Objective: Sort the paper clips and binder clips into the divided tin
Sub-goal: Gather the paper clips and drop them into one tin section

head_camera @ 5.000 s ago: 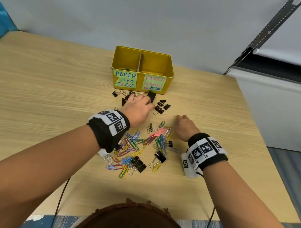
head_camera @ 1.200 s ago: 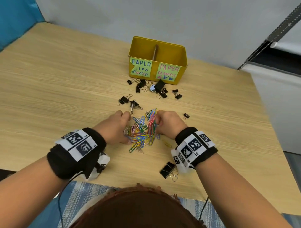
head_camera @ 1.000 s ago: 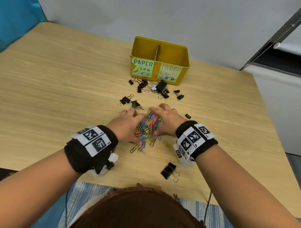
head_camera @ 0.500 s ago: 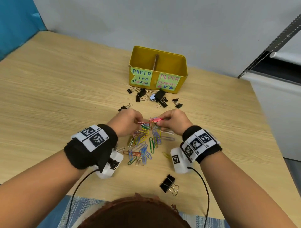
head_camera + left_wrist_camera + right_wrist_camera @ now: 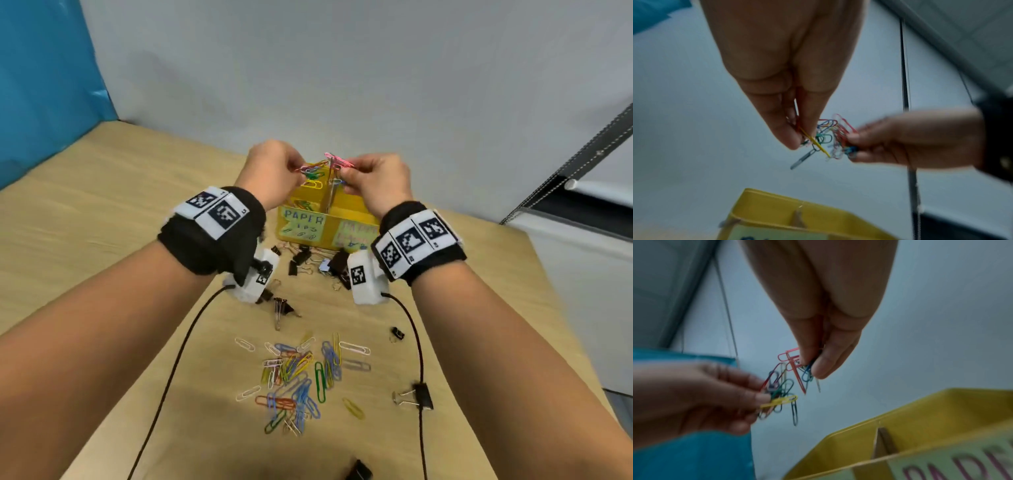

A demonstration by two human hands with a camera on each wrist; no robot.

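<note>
Both hands are raised above the yellow divided tin [image 5: 329, 212]. My left hand [image 5: 274, 171] pinches a bunch of coloured paper clips [image 5: 313, 171], and my right hand [image 5: 376, 178] pinches another bunch [image 5: 337, 162] beside it. In the left wrist view the left hand [image 5: 797, 138] holds the paper clips [image 5: 824, 134] above the tin [image 5: 777, 216]. In the right wrist view the right hand [image 5: 813, 366] grips red and blue clips [image 5: 795, 365]. Several loose paper clips [image 5: 298, 377] lie on the table near me. Black binder clips [image 5: 308, 260] lie in front of the tin.
A wooden table [image 5: 102, 240] carries everything. Single binder clips lie at the right [image 5: 416, 395], in the middle [image 5: 282, 308] and at the near edge [image 5: 358, 471]. Wrist camera cables [image 5: 171, 370] hang over the table. A grey wall stands behind the tin.
Both hands gathered paper clips from the pile, lifted them off the table and carried them forward over the tin. Part of the pile stayed on the table.
</note>
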